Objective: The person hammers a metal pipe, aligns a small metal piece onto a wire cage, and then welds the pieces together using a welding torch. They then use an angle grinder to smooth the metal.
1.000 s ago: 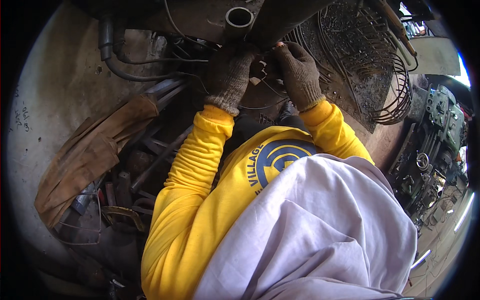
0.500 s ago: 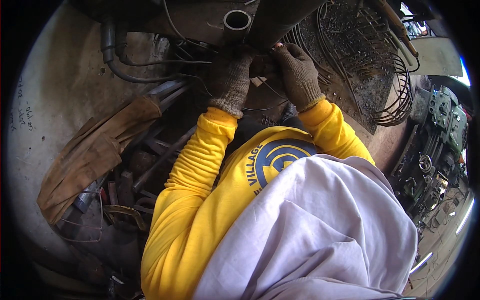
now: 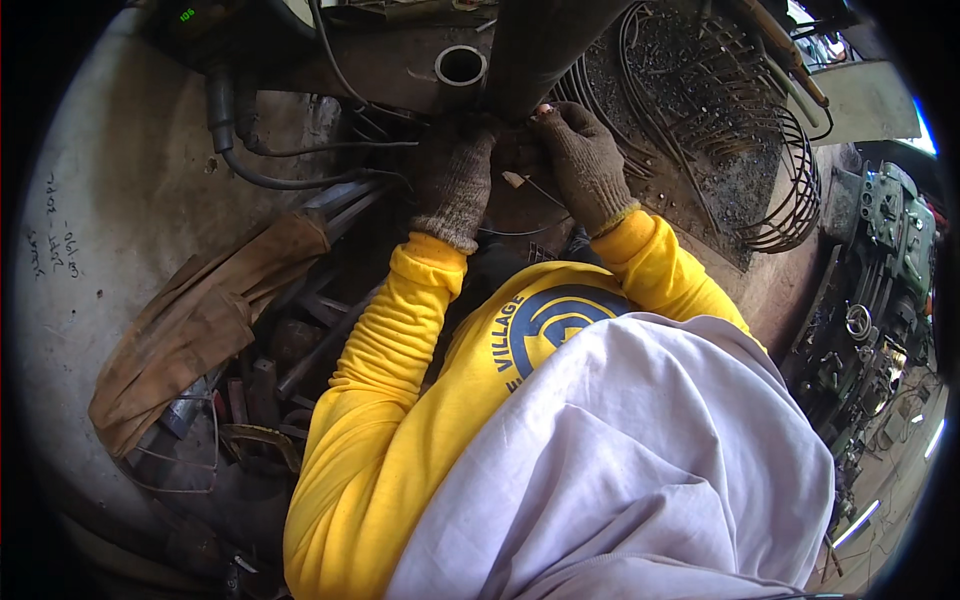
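Observation:
Both of my hands wear brown knitted gloves and meet close together below a short upright pipe with an open round top. My left hand is curled, its fingertips lost in dark shadow under that pipe. Opposite it, my right hand has its fingers bent inward, and a bare fingertip shows through the glove. Whatever lies between the fingers is too dark to make out. A small pale scrap and a thin curved wire show in the gap between the hands. A thick dark tube slants up just beyond them.
Bent metal rods and dark chips lie on a plate at the right. Black cables run in from the left. A brown cloth drapes over metal bars and scrap at the left. A green machine stands far right.
The view has shifted slightly, and a dark box with a green display shows at the top left. My hands stay close together at the same place, with little visible movement.

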`<state>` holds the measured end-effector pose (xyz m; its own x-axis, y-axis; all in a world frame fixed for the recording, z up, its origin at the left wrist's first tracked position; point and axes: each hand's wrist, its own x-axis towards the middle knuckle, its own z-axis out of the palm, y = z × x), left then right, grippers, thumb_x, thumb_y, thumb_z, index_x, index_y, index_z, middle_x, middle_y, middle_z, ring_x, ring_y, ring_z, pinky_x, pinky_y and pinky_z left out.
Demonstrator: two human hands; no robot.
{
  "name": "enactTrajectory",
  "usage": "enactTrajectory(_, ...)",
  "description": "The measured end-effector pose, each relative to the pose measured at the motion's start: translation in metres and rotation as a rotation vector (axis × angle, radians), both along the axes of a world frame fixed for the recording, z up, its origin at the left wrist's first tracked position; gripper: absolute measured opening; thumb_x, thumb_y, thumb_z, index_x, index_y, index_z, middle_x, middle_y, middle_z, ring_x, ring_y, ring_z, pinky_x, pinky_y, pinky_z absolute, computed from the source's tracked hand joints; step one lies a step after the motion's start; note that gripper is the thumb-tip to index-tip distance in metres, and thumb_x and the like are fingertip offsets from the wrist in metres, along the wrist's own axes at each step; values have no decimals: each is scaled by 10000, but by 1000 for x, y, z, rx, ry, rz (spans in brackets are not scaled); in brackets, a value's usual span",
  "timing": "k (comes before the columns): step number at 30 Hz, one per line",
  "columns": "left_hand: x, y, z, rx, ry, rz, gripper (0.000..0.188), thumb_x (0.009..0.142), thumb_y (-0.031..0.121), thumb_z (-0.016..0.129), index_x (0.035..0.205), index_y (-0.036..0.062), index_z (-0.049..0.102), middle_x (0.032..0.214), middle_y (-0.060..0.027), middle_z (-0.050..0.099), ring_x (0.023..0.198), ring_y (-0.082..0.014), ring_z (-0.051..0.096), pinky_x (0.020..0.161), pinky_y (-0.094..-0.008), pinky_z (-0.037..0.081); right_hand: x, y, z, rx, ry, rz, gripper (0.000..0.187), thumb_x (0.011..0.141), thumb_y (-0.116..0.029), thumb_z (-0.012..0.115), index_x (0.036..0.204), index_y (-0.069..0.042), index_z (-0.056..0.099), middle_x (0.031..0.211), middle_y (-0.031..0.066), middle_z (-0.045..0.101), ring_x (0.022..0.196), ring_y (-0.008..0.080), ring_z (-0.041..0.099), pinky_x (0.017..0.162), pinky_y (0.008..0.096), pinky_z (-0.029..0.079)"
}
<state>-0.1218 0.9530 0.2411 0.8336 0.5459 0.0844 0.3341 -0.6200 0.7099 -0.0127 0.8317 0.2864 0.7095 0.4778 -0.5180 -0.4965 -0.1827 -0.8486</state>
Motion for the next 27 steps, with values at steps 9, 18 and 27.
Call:
enactTrajectory(9,-5,3,10,-142,-94,-10,234,933,205,623,1102,49,663,1097,-138,662,1021,-295,633,920,-397,488,-1,-3,-15,-27,-25,46,348,957,-332,619,1117,-27,664,874,108,712,788,169,684,765,313,542)
enactTrajectory(18,4,44,49,4,-95,-61,1054,577,219,958,1413,44,341,1218,-149,619,1107,-273,638,957,-415,517,-4,5,-15,-272,-1095,288,262,974,-259,577,1060,-22,648,977,238,636,907,405,634,801,456,528)
enactTrajectory(27,19,47,23,-304,-137,-85,1375,521,272,982,1533,71,74,1380,-186,506,1170,-297,606,1010,-428,510,5,-8,21,-87,-135,168,361,985,-341,571,1102,-5,630,900,112,705,833,194,686,760,339,538)
